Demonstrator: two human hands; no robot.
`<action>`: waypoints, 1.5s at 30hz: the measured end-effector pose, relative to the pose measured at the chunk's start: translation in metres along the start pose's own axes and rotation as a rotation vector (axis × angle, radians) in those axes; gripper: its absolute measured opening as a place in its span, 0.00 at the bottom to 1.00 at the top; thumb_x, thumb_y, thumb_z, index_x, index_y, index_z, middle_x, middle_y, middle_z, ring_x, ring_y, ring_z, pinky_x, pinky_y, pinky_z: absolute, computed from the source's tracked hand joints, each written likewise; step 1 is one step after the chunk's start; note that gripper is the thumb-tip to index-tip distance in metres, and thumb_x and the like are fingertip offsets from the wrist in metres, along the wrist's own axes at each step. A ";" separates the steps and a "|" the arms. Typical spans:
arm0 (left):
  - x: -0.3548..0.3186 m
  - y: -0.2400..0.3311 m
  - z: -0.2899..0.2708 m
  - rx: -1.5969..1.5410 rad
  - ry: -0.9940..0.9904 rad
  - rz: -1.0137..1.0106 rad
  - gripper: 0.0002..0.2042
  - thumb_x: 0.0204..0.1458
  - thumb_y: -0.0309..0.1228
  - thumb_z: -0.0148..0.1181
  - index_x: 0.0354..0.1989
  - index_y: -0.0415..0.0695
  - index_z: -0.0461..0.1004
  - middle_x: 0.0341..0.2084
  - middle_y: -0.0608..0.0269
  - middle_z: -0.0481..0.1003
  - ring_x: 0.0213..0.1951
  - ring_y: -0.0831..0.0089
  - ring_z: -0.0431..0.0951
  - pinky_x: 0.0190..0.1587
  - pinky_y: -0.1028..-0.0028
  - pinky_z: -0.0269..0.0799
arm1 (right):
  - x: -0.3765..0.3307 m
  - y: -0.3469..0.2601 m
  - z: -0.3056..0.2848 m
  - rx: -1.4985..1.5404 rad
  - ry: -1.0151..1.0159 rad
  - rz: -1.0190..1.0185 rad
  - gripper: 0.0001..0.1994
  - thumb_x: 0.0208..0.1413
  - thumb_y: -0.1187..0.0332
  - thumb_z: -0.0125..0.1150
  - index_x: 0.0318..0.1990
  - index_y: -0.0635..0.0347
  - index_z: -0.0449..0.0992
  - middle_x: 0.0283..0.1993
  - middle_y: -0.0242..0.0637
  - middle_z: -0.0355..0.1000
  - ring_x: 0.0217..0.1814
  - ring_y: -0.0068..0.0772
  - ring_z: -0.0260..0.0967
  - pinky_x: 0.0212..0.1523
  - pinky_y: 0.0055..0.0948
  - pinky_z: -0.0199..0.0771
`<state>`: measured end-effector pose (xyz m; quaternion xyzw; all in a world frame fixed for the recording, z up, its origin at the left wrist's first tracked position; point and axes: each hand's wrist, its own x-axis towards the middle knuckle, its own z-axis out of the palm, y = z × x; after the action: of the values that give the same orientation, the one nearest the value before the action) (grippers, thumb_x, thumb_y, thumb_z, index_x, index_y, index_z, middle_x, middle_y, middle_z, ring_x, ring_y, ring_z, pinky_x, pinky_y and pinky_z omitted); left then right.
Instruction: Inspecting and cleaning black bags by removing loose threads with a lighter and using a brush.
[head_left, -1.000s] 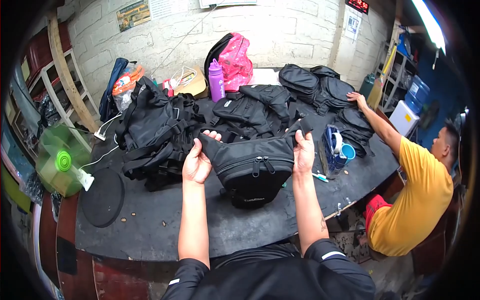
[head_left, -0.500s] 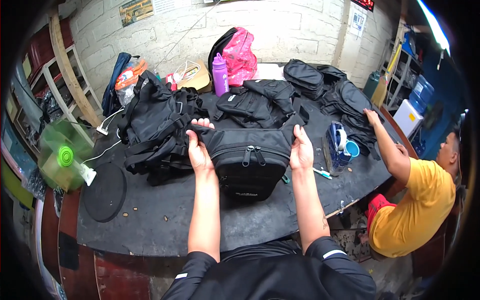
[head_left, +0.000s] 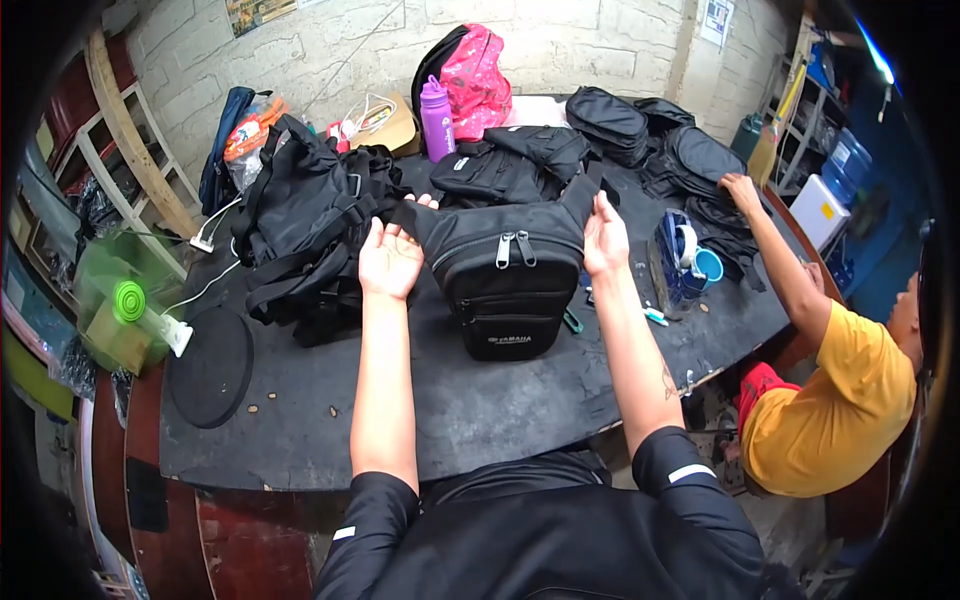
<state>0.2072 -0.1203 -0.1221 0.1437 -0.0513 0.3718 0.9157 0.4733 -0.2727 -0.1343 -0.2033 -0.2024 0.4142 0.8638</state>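
A black belt bag (head_left: pixel 512 285) with a zipped main compartment, two zipper pulls and smaller front pockets is upright before me, its front toward me. At its upper left corner, my left hand (head_left: pixel 392 258) holds the side wing, palm up, with the fingers partly behind the fabric. My right hand (head_left: pixel 606 238) grips the opposite wing, thumb up and fingers mostly hidden behind it. I cannot tell whether the bag's base touches the dark table (head_left: pixel 300 440). A green-handled tool (head_left: pixel 572 320) lies just right of the bag.
Black bags (head_left: pixel 300 215) heap at left, with more (head_left: pixel 520 165) behind. A purple bottle (head_left: pixel 437 122) and pink backpack (head_left: pixel 475 80) stand at the back. Right are a blue cup (head_left: pixel 708 266) and a person in yellow (head_left: pixel 850 400) touching black bags. A green fan (head_left: pixel 129 300) stands left.
The whole view has shifted, so the table sits higher. The belt bag has moved slightly away from me and shows more of its front. My left palm has turned further upward.
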 end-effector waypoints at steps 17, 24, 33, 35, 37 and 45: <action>-0.010 -0.027 0.145 1.406 0.146 -0.208 0.20 0.58 0.45 0.49 0.44 0.40 0.73 0.33 0.65 0.76 0.35 0.75 0.72 0.42 0.77 0.64 | -0.077 0.001 0.135 -1.030 -0.280 -0.247 0.10 0.43 0.70 0.69 0.22 0.61 0.72 0.29 0.24 0.66 0.33 0.17 0.62 0.33 0.18 0.62; -0.017 -0.020 0.172 1.053 -0.269 -0.308 0.10 0.54 0.32 0.54 0.36 0.38 0.75 0.29 0.63 0.77 0.31 0.79 0.75 0.37 0.81 0.70 | -0.079 0.007 0.127 -1.153 -0.392 -0.555 0.60 0.23 0.59 0.80 0.65 0.52 0.42 0.56 0.39 0.57 0.61 0.37 0.53 0.58 0.36 0.54; -0.029 -0.018 0.166 1.200 -0.320 -0.259 0.25 0.53 0.30 0.58 0.60 0.43 0.59 0.35 0.66 0.74 0.35 0.82 0.74 0.40 0.78 0.72 | -0.084 -0.023 0.129 -1.112 -0.358 -0.610 0.35 0.36 0.71 0.63 0.59 0.58 0.60 0.58 0.39 0.57 0.56 0.35 0.60 0.57 0.35 0.56; -0.026 -0.024 0.154 1.305 -0.300 -0.134 0.29 0.53 0.30 0.58 0.62 0.43 0.54 0.37 0.65 0.73 0.36 0.83 0.73 0.41 0.80 0.70 | -0.097 -0.037 0.155 -1.213 -0.695 -0.542 0.34 0.38 0.69 0.63 0.59 0.60 0.60 0.58 0.42 0.59 0.59 0.38 0.59 0.59 0.34 0.55; -0.025 -0.033 0.152 1.368 -0.313 -0.055 0.29 0.54 0.32 0.57 0.63 0.42 0.53 0.35 0.66 0.73 0.35 0.84 0.72 0.41 0.81 0.68 | -0.098 -0.027 0.165 -1.283 -0.717 -0.476 0.27 0.41 0.71 0.64 0.52 0.66 0.66 0.52 0.41 0.65 0.56 0.35 0.62 0.56 0.28 0.58; -0.031 -0.050 0.132 1.223 -0.153 0.204 0.10 0.57 0.32 0.53 0.44 0.40 0.66 0.22 0.75 0.69 0.26 0.91 0.68 0.26 0.89 0.61 | -0.107 -0.004 0.167 -1.460 -0.516 -0.706 0.21 0.32 0.72 0.65 0.40 0.67 0.71 0.37 0.42 0.67 0.39 0.37 0.68 0.43 0.27 0.68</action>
<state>0.2210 -0.2145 -0.0140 0.6625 0.0921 0.4083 0.6212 0.3277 -0.3297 -0.0117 -0.5336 -0.6611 -0.0806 0.5213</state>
